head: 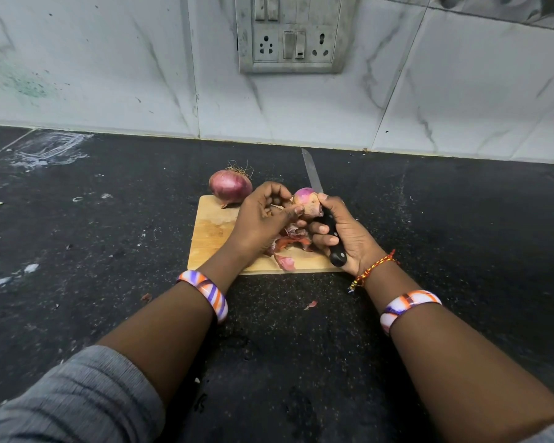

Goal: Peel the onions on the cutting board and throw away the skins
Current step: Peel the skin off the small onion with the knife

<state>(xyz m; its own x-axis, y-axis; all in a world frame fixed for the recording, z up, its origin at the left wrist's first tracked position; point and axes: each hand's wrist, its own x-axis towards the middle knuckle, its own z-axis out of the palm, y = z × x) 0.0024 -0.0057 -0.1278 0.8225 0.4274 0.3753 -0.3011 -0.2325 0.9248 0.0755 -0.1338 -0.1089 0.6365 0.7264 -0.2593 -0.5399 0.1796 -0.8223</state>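
Half-peeled onion [306, 202] held above the cutting board [211, 231], pinched by left hand [263, 219] fingers curled on its skin; right hand [346, 238] wrapped round the knife [314, 174] handle, thumb against the onion, blade pointing toward the wall [109, 65]. Unpeeled onion [230, 186] overhanging the board's far left edge; loose skins [288, 247] heaped under the hands, reaching the near edge. Wide dark counter [109, 219] open left, right and near.
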